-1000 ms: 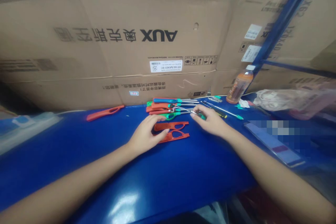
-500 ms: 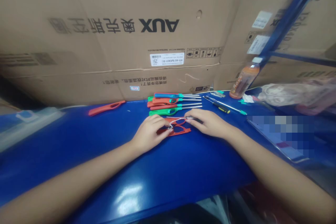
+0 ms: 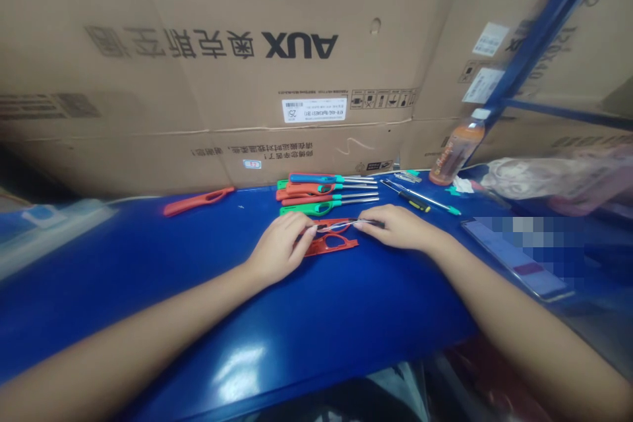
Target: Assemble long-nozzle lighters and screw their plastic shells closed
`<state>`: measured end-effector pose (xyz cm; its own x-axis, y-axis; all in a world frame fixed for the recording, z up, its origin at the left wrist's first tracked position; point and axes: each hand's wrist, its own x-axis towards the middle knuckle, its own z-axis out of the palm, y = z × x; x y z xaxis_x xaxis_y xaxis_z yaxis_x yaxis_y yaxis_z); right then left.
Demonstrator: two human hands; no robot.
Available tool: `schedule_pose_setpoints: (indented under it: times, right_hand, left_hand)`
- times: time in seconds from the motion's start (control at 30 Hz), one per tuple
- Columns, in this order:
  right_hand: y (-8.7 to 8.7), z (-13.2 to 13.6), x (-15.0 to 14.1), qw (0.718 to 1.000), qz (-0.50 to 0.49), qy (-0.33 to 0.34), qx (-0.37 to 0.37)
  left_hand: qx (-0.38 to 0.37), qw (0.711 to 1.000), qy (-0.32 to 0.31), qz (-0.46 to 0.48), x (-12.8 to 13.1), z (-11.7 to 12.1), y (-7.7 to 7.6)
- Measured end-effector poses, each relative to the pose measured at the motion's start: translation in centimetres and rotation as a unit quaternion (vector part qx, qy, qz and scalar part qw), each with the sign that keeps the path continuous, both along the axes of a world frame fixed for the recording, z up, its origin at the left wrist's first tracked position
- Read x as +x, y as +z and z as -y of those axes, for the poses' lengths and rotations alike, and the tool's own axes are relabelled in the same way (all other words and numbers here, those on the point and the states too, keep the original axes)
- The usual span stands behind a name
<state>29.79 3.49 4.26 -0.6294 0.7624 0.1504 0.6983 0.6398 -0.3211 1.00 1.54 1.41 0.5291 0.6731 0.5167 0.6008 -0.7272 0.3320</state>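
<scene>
My left hand (image 3: 279, 249) pinches one end of some thin pale wires (image 3: 337, 226) between thumb and fingertips, with a small dark part there. At the other end, my right hand (image 3: 398, 229) is closed on a small dark slender part (image 3: 372, 221); its exact kind is too small to tell. The wires stretch between both hands. Under them lies an opened red-orange lighter shell (image 3: 329, 247), its trigger-ring halves side by side on the blue table (image 3: 316, 336). Just beyond my hands, several long-necked gas lighters (image 3: 306, 209) with metal tubes lie in a stack.
Another red lighter shell (image 3: 198, 201) lies far left. To the right are a black-and-yellow screwdriver (image 3: 414, 201), a metal lighter tube (image 3: 435, 200), an orange drink bottle (image 3: 455, 148), a phone (image 3: 517, 264) and a plastic bag (image 3: 514, 175). A cardboard wall (image 3: 173, 105) stands behind.
My left fingers have shifted slightly up and left, and the wires now run straighter between my hands. Both hands stay pinched over the red-orange shell.
</scene>
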Motion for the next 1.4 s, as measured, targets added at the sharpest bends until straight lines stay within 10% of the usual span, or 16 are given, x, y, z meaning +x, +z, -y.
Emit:
schedule_pose_setpoints:
  times: [0.9, 1.4]
  right_hand:
    - [0.4, 0.9, -0.6, 0.996, -0.017, -0.009, 0.083]
    - [-0.7, 2.3, -2.5, 0.996, -0.045, 0.062, 0.042]
  left_hand:
    - [0.023, 0.996, -0.031, 0.076, -0.1, 0.2, 0.1]
    - [-0.098, 0.989, -0.038, 0.102, 1.5, 2.0, 0.4]
